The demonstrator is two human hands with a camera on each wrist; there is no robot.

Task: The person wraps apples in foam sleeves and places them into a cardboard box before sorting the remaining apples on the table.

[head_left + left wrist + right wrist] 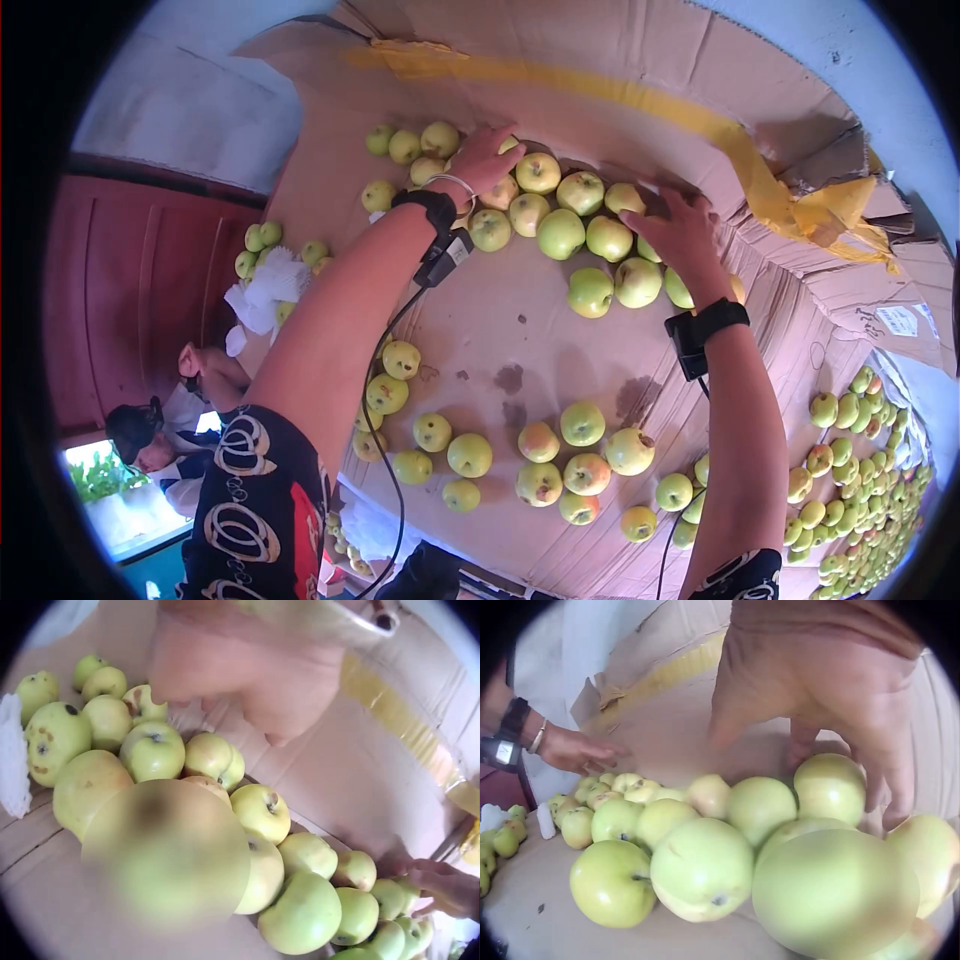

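Green-yellow apples [561,234] lie in a bunched row across the cardboard, several with a reddish blush or brown spots. Over the left part of this row is my left hand [485,162], its fingers reaching to the row's far side. From the left wrist, the hand [247,671] shows above the apples [152,751], its fingertips partly hidden. My right hand [685,238] is at the row's right end with fingers spread. In the right wrist view, the right hand's fingers [894,776] reach down behind and beside one apple [830,791], without curling round it.
Cardboard [480,330] with yellow tape [640,95] rises behind the row. Loose apples [585,474] lie nearer me. White foam nets [275,280] sit among apples at left. A large apple pile [870,500] spreads at lower right. Another person [165,440] is at lower left.
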